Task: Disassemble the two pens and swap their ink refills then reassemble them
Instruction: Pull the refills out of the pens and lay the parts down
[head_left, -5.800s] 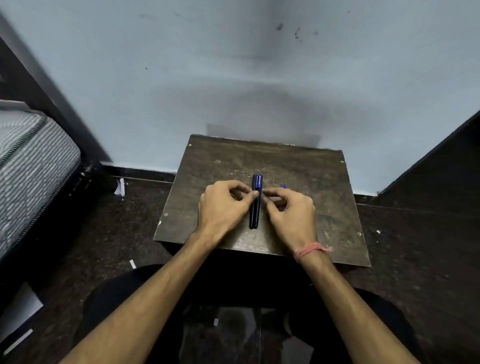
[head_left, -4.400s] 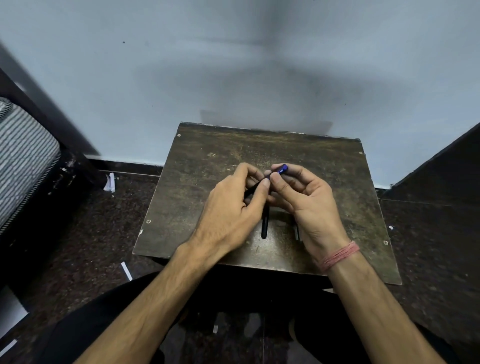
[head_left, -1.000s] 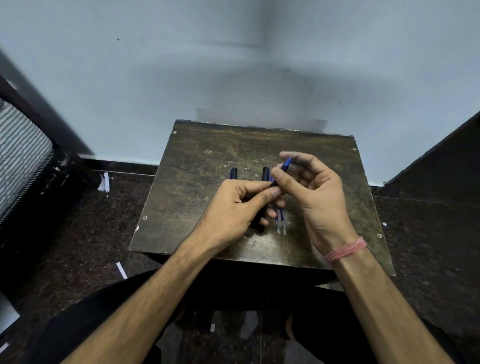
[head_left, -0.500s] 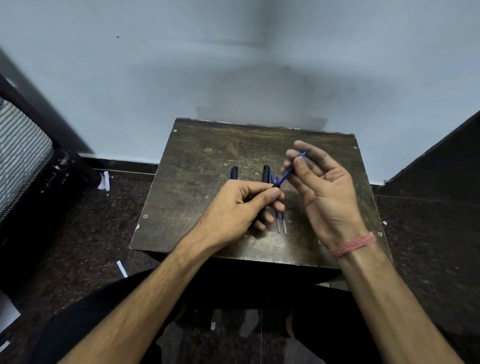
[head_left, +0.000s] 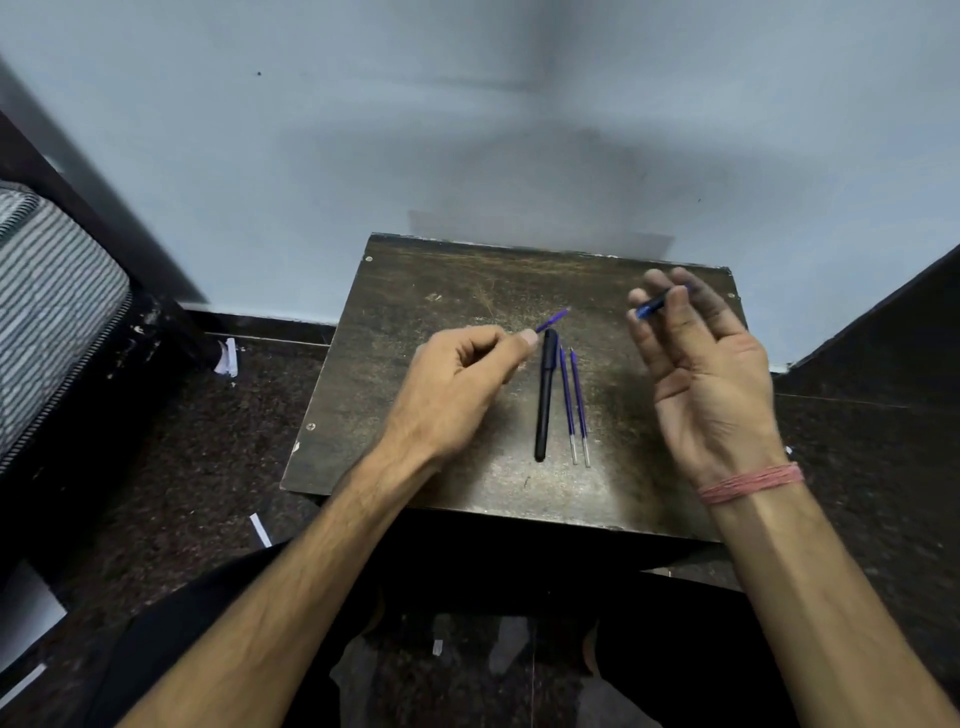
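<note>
While both hands hover over the dark worktop, items stand as follows. Left hand: fingers curled closed, pinching a thin blue piece. Right hand: fingers loosely spread, a blue pen part held among them. Worktop: 1 black pen barrel and 2 blue refills lying parallel, just beside each other, between the hands.

The small table looks like old dark wood, rough, scratched and dull. The black pen on it is smooth plastic with a soft shine. The two thin refills are blue plastic with shiny metal ends. A rough pink thread band goes round the right wrist.
</note>
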